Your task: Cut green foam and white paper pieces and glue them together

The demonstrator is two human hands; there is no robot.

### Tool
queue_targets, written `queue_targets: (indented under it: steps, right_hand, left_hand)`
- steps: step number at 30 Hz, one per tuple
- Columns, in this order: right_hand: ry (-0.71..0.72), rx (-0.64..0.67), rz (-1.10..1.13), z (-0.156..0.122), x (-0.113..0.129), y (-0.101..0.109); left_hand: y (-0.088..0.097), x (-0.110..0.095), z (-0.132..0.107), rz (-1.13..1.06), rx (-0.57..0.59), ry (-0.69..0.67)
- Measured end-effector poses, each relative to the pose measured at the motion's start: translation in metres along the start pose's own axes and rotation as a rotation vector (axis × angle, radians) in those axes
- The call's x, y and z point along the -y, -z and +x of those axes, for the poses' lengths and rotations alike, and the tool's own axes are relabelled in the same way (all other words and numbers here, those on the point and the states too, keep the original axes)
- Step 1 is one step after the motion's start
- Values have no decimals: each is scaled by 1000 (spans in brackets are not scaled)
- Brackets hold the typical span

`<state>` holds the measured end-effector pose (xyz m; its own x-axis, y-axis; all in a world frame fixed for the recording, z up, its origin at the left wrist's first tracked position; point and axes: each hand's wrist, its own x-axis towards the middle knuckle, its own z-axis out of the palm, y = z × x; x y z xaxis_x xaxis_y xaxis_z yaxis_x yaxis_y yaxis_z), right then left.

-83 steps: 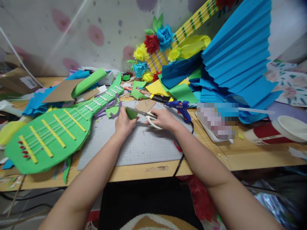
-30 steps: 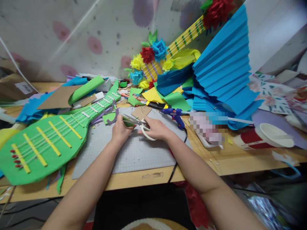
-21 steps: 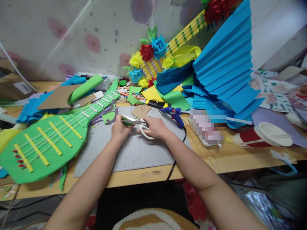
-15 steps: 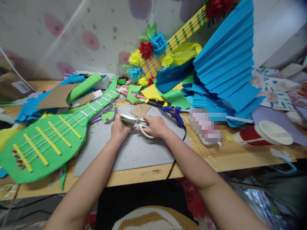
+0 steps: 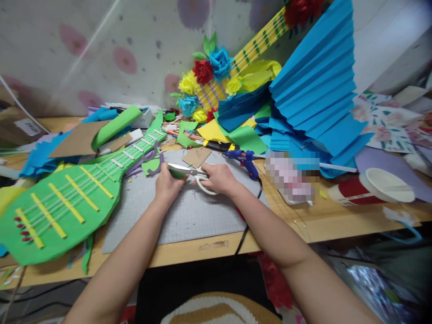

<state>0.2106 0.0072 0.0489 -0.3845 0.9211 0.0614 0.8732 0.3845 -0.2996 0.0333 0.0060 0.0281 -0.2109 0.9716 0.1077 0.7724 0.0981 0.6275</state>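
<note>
My right hand (image 5: 220, 178) is closed round the white handles of a pair of scissors (image 5: 184, 169), whose metal blades point left. My left hand (image 5: 168, 185) is pinched on a small piece of green paper (image 5: 177, 175), mostly hidden by the fingers and the blades. The blades lie over that paper, close to the left fingertips. Both hands are above a grey cutting mat (image 5: 135, 225). Just behind the left hand lie a curled purple strip (image 5: 158, 167) and green scraps. A brown cardboard square (image 5: 197, 157) lies behind the scissors.
At left lies a green paper lute (image 5: 67, 198) with yellow strips. A blue glue gun (image 5: 243, 159) with a black cord lies right of the hands. Farther right are a red-and-white paper cup (image 5: 371, 188) and pleated blue paper (image 5: 317, 90). Paper flowers (image 5: 203, 72) stand at the back.
The view has shifted slightly, so things on the table appear a little to the left. Both hands keep nearly the same pose, with the scissors at the green paper.
</note>
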Motion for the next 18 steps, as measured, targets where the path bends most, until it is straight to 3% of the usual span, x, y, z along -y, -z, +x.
queue_targets:
  steps: [18]
  right_hand:
    - [21,-18,59,2,-6,-7]
  left_hand:
    - [-1,2,2,-12,11,-28]
